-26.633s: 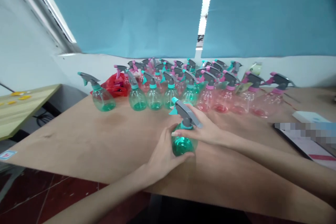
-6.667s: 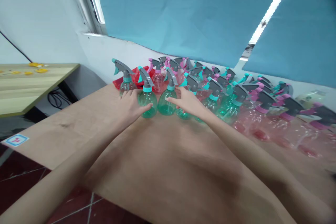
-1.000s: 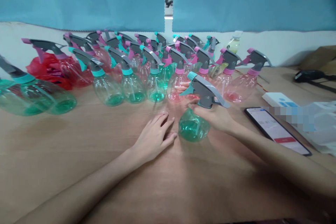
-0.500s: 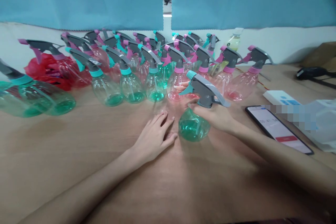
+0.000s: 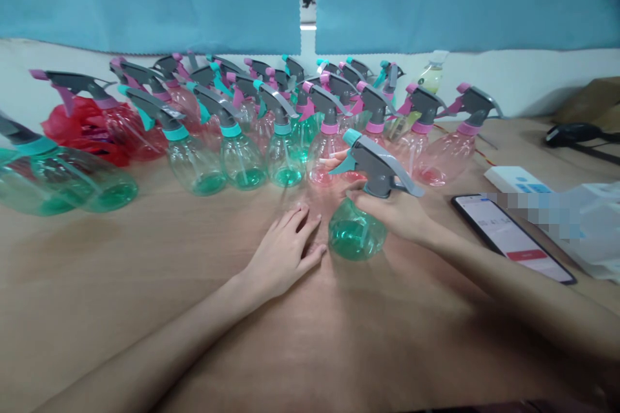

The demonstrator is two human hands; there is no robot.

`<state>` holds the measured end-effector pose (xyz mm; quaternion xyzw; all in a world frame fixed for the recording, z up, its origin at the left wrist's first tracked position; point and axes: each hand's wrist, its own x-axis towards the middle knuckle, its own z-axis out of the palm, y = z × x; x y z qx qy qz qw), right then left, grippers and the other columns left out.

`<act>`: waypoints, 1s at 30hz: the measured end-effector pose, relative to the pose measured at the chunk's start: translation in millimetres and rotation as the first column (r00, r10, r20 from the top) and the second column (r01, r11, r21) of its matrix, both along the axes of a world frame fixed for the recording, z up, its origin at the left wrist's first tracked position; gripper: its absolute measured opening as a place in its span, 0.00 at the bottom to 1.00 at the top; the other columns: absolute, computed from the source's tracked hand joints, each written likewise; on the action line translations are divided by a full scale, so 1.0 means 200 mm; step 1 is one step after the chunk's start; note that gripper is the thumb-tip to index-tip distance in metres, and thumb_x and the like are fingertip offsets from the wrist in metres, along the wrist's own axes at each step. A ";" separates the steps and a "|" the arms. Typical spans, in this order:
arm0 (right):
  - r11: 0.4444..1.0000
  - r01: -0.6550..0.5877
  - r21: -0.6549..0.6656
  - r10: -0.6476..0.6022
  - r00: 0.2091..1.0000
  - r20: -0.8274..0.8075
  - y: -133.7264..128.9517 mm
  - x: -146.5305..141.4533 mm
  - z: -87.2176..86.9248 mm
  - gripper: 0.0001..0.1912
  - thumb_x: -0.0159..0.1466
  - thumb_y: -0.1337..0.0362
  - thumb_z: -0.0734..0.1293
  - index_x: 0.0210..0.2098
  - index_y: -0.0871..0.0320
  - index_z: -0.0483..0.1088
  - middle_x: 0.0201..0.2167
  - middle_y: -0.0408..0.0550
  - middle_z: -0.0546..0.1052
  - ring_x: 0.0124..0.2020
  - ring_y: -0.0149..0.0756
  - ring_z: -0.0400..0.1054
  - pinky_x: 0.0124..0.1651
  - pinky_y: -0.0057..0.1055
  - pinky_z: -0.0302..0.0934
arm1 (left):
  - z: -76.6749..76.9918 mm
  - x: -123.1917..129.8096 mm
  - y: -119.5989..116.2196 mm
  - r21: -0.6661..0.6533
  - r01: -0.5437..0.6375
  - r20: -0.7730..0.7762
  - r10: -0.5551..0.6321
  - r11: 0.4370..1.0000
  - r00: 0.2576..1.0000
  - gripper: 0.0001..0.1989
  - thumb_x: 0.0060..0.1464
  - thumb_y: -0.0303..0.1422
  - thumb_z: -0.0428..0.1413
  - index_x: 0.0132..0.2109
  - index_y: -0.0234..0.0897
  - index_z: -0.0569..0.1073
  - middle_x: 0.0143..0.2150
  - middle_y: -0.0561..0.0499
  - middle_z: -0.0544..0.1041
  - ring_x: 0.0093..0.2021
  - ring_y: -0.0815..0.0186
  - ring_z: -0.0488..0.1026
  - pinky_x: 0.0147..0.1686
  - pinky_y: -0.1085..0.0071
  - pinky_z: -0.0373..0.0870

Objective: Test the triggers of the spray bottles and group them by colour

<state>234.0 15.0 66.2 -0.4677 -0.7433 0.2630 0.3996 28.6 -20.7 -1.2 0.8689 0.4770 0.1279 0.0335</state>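
A green spray bottle [image 5: 357, 235] with a grey and turquoise trigger head stands upright on the wooden table. My right hand [image 5: 394, 210] is closed around its neck below the head, the thumb in front and some fingers showing behind. Left of the bottle, my left hand [image 5: 285, 248] lies palm down on the tabletop with its fingers a little apart, holding nothing. Just beyond my hands stands a row of similar bottles, among them a green one [image 5: 285, 164] with a turquoise collar and a pink one [image 5: 323, 148] with a pink collar.
Several more green and pink spray bottles crowd the back and left. Behind the left ones lies a red plastic bag [image 5: 84, 126]. To the right are a phone [image 5: 513, 239] with a timer on its screen, a white box [image 5: 516, 179] and a black device [image 5: 576, 134]. Blue curtains [image 5: 145, 0] hang behind.
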 end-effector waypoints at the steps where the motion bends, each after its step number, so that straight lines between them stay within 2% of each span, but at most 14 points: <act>1: 1.000 0.010 -0.007 -0.010 1.000 0.000 0.00 0.00 0.00 0.09 0.56 0.63 0.66 0.37 0.48 0.73 0.27 0.43 0.78 0.38 0.44 0.73 0.45 0.44 0.67 | 0.00 0.00 0.00 0.001 0.000 0.005 0.000 1.000 1.000 0.25 0.63 0.41 0.49 0.62 0.32 0.64 0.65 0.36 0.62 0.66 0.50 0.56 0.60 0.53 0.59; 5: 1.000 0.024 -0.015 -0.024 1.000 -0.001 0.00 0.00 0.00 0.10 0.56 0.61 0.66 0.38 0.48 0.73 0.28 0.43 0.78 0.39 0.45 0.73 0.45 0.45 0.66 | 0.00 0.00 0.00 -0.001 -0.003 0.010 0.003 1.000 1.000 0.24 0.64 0.41 0.49 0.61 0.32 0.65 0.65 0.36 0.63 0.66 0.50 0.57 0.59 0.52 0.59; 16: 0.999 0.029 -0.026 -0.030 0.999 -0.044 0.00 -0.01 0.00 0.06 0.52 0.62 0.63 0.30 0.51 0.70 0.30 0.44 0.76 0.36 0.43 0.72 0.42 0.43 0.65 | 0.00 0.00 0.00 -0.004 -0.002 -0.011 0.002 1.000 1.000 0.25 0.64 0.42 0.49 0.62 0.31 0.65 0.65 0.36 0.63 0.66 0.51 0.56 0.60 0.54 0.58; 21: 0.999 0.022 -0.041 -0.024 0.999 -0.028 0.01 -0.01 0.00 0.06 0.54 0.63 0.64 0.32 0.50 0.70 0.27 0.42 0.76 0.35 0.42 0.72 0.43 0.41 0.65 | 0.00 0.00 0.00 -0.003 0.003 -0.014 -0.003 1.000 1.000 0.25 0.64 0.42 0.49 0.62 0.32 0.64 0.65 0.36 0.62 0.66 0.50 0.56 0.60 0.53 0.59; 25: 0.997 0.017 -0.073 -0.021 0.998 -0.058 0.00 -0.01 0.00 0.08 0.54 0.64 0.64 0.34 0.50 0.71 0.30 0.43 0.77 0.38 0.43 0.73 0.46 0.44 0.66 | 0.01 -0.01 0.00 0.005 0.009 -0.023 -0.009 1.000 1.000 0.25 0.64 0.42 0.49 0.62 0.32 0.64 0.65 0.36 0.63 0.66 0.51 0.56 0.60 0.54 0.59; 30: 0.994 -0.103 -0.023 0.096 0.974 -0.203 0.01 -0.02 0.01 0.14 0.52 0.66 0.63 0.39 0.50 0.70 0.33 0.43 0.78 0.41 0.42 0.73 0.47 0.44 0.66 | 0.01 -0.01 0.01 -0.001 0.012 -0.020 -0.012 1.000 1.000 0.25 0.64 0.42 0.49 0.61 0.31 0.65 0.65 0.35 0.63 0.66 0.50 0.56 0.60 0.54 0.59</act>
